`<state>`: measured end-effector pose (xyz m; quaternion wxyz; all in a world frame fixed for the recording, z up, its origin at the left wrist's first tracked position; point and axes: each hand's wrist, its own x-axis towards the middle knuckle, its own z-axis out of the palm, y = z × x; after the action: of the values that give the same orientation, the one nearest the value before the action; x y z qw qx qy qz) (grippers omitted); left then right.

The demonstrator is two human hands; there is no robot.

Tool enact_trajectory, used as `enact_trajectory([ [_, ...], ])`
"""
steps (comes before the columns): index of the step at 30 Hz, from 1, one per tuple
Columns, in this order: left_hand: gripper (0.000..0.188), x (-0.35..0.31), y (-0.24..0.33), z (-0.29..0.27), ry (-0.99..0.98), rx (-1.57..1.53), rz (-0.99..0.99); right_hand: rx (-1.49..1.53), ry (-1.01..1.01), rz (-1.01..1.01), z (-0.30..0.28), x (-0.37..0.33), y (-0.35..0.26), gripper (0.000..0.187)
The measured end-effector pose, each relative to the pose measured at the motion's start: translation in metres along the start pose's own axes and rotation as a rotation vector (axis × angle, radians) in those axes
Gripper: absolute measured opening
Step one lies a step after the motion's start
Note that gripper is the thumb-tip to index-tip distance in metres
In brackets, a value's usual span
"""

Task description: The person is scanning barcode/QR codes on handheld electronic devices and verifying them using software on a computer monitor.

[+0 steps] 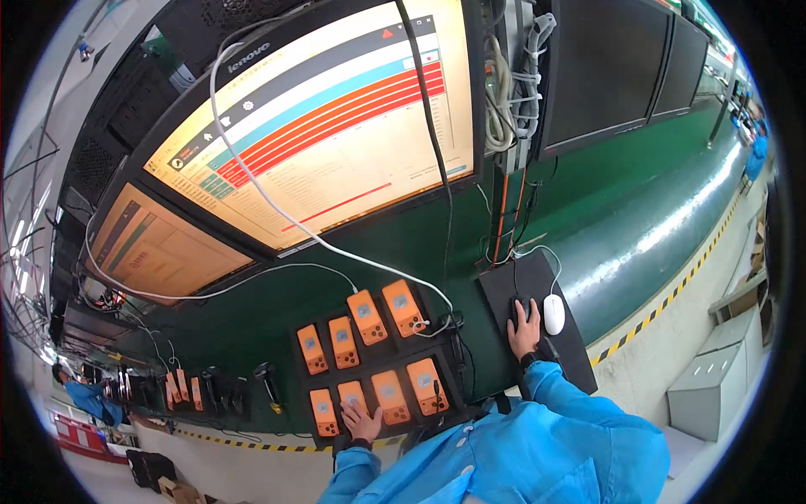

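Eight orange devices (369, 353) sit in a black tray (453, 382); left hand (361, 420) lies flat, fingers spread, on a front one, while right hand (525, 326) cups a black mouse (516, 304) beside a white mouse (554, 314)

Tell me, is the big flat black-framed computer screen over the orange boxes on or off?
On. The big black-framed screen glows bright, showing red, orange and blue bars.

Green bench (638, 235) in front of me, shiny w/ light glare along its curved edge. Pale floor (663, 353) below, yellow-black hazard tape (672, 296) running alongside. Grey cabinet (714, 388) at my right. Dark monitors (617, 67) mounted above, cable bundle (512, 92) betw. them.
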<state>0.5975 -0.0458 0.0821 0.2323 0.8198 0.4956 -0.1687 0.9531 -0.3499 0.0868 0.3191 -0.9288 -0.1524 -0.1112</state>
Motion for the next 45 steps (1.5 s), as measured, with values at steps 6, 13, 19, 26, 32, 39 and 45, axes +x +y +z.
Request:
enact_trajectory([
  [6,0.098,0.001,-0.003,0.001,-0.03,0.004,0.002,0.028,-0.004,0.017,-0.001,-0.001,0.002,0.058],
  [13,0.106,0.008,-0.01,0.003,-0.047,0.004,-0.005,0.073,0.011,0.01,-0.005,0.001,0.001,0.055],
  [19,0.102,0.004,-0.004,0.001,-0.025,0.012,-0.016,0.07,0.01,0.006,-0.007,0.002,-0.001,0.056],
  [26,0.106,0.005,-0.009,0.001,-0.043,-0.004,0.004,0.067,0.01,0.008,-0.003,0.001,0.0,0.057],
  [32,0.105,0.005,-0.006,0.001,-0.049,0.015,-0.017,0.075,0.005,0.001,-0.002,-0.002,0.003,0.058],
  [39,0.105,0.004,-0.007,0.003,-0.015,0.017,-0.023,0.128,-0.046,-0.021,-0.005,-0.002,0.002,0.058],
  [45,0.102,0.007,-0.005,0.005,-0.036,0.069,-0.025,0.148,-0.11,-0.052,-0.009,-0.003,0.009,0.058],
])
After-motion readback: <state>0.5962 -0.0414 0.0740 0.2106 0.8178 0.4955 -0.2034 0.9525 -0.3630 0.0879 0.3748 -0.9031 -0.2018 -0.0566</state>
